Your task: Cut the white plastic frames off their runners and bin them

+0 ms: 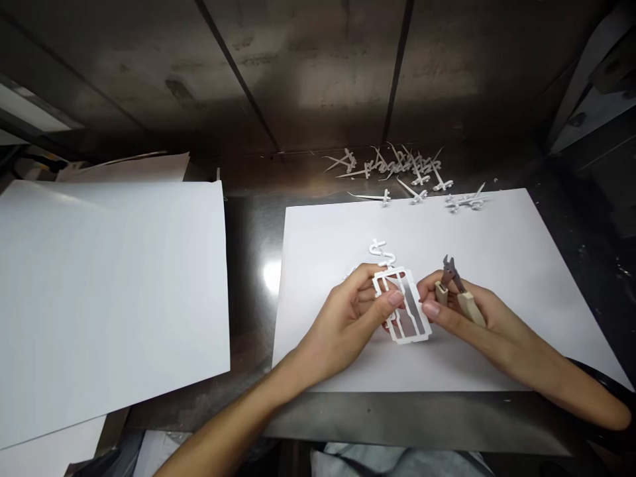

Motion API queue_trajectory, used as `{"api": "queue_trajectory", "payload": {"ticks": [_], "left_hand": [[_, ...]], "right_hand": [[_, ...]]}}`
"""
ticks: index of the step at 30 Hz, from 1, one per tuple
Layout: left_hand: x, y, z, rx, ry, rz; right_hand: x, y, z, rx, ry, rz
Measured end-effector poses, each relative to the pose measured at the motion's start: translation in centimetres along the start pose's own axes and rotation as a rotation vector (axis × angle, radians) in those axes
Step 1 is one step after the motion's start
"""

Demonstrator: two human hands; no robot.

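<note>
A white plastic frame (416,306) with long openings and a curled S-shaped piece (381,252) at its top is pinched in my left hand (348,318), thumb across its front. My right hand (484,324) holds small cutters (468,306) with cream handles; their dark jaws point up, away from the frame. The thumb and forefinger of that hand are at the frame's right edge; whether they press on it is hard to tell. Both hands are above a large white sheet (328,232). Part of a small item behind my left fingers is hidden.
Several small white plastic pieces (402,162) with thin spikes lie in a heap beyond the sheet, some on its far edge. Large white sheets (114,285) are stacked at the left. A metal wall (318,73) rises behind the metal table (248,291).
</note>
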State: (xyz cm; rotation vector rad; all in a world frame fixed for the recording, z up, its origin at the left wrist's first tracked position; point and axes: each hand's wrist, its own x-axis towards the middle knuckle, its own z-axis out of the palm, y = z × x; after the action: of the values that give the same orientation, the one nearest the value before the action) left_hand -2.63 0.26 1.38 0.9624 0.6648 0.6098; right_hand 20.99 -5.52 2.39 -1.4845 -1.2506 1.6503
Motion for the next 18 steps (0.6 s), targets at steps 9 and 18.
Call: {"api": "queue_trajectory", "payload": {"ticks": [9, 18], "left_hand": [[0.2, 0.5, -0.4, -0.368, 0.079, -0.137], [0.1, 2.3, -1.7, -0.943, 0.034, -0.198]], "right_hand": [[0.0, 0.4, -0.1, 0.051, -0.053, -0.031], [0.6, 1.8, -0.6, 0.022, 0.067, 0.082]]}}
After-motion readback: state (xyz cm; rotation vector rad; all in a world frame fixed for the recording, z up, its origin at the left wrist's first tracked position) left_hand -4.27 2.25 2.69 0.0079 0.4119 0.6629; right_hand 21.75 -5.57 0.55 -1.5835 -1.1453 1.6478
